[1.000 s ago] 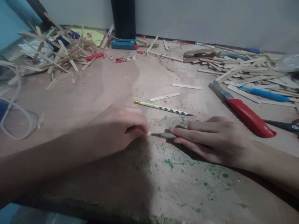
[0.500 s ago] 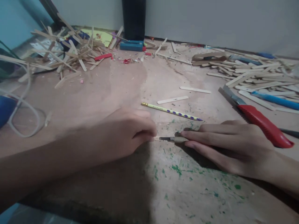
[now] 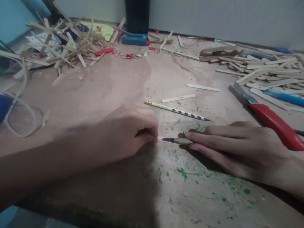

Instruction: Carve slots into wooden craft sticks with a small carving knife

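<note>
My right hand (image 3: 239,145) is closed around the pale handle of a small craft knife (image 3: 181,140), its fingers stretched along it. The knife lies low over the table, its short metal blade directed left. My left hand (image 3: 135,129) is closed in a pinch just past the blade's tip. A small pale stick (image 3: 160,139) shows between those fingertips and the blade; most of it is hidden by the hand. Behind both hands lies a yellow pencil with purple dots (image 3: 178,110). Two craft sticks (image 3: 178,98) rest beyond the pencil.
A red-handled utility knife (image 3: 276,125) lies beside my right hand. Piles of craft sticks (image 3: 268,71) stand at the back right and back left (image 3: 68,47). A blue marker (image 3: 287,96) is at the right. White cable (image 3: 17,104) loops at the left. Green paint marks the table (image 3: 201,196).
The view has shifted slightly, so the table items sit a little higher, those on the right further right. Both hands keep nearly the same pose around the knife and stick.
</note>
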Demonstrator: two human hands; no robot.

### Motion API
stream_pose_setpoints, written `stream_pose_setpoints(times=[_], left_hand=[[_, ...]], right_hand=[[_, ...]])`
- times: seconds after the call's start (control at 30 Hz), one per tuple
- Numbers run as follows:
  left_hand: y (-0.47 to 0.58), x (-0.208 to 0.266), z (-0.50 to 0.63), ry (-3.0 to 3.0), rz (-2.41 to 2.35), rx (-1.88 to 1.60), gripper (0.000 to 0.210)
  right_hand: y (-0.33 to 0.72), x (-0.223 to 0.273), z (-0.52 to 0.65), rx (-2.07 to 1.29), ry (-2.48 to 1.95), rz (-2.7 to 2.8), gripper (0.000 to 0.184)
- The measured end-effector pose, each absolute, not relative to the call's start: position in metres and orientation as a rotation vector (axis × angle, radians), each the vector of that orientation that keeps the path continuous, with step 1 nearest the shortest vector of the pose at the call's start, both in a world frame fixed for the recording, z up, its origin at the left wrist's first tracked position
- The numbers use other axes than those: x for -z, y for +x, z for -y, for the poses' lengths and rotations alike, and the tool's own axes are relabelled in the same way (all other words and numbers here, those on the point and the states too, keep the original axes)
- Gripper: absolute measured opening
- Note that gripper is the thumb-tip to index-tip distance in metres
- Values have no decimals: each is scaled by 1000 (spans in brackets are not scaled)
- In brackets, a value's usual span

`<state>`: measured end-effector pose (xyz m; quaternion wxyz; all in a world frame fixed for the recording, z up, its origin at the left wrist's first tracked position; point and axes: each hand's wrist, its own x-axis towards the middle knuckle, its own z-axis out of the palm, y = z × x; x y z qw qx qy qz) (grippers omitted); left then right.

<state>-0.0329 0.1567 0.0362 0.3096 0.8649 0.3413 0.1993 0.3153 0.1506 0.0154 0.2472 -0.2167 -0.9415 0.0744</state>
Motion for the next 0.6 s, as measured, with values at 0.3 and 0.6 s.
stream_pose_setpoints(times=[0.3,0.6], left_hand=[[-34,-43,-154,2266,-957,-481,28],[-30,-38,-152,2263,-929,-534,29]], right_hand=[[314,-13,-149,-89,-575,2587,19],[310,-9,-149,-12,-519,2587,18]])
